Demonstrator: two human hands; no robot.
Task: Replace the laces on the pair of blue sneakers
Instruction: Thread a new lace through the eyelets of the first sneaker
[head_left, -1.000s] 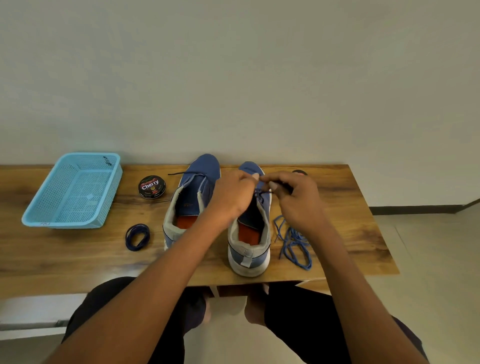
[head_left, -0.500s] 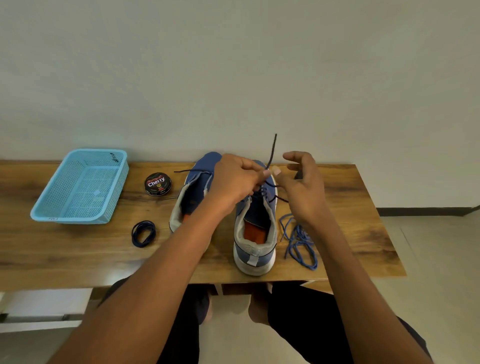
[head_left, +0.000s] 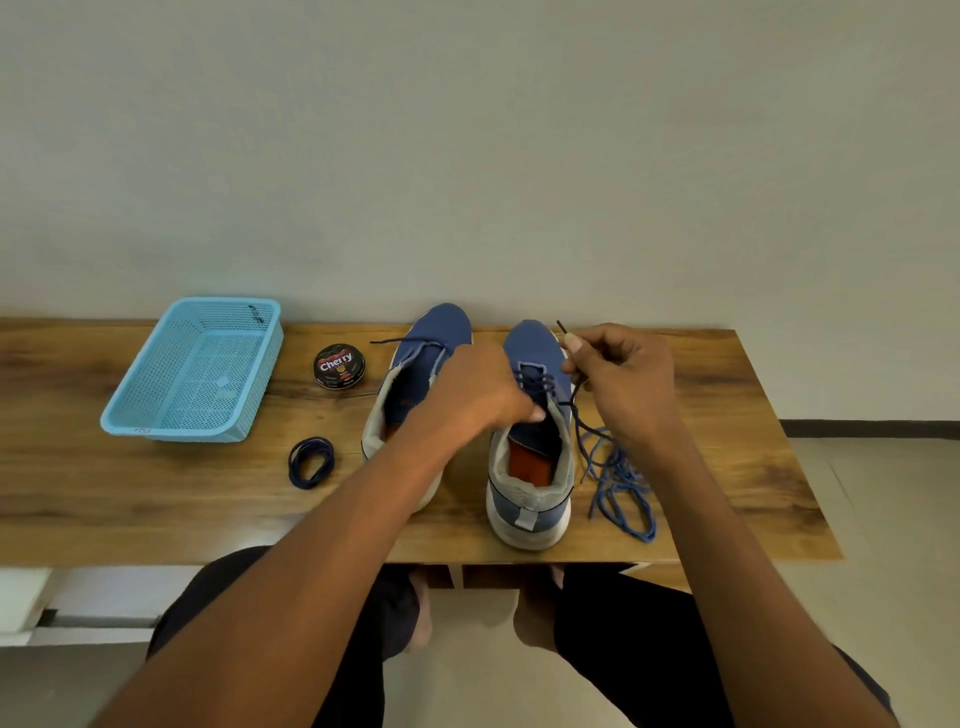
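Wooden worktop (head_left: 156, 499) against pale wall. Right hand (head_left: 623, 384) pinches dark lace (head_left: 574, 410) tip near far edge; left hand (head_left: 478, 395) grips right sneaker (head_left: 530, 499) at its eyelets. Left sneaker (head_left: 431, 338) just beside; old blue laces (head_left: 618, 478) toward right edge.
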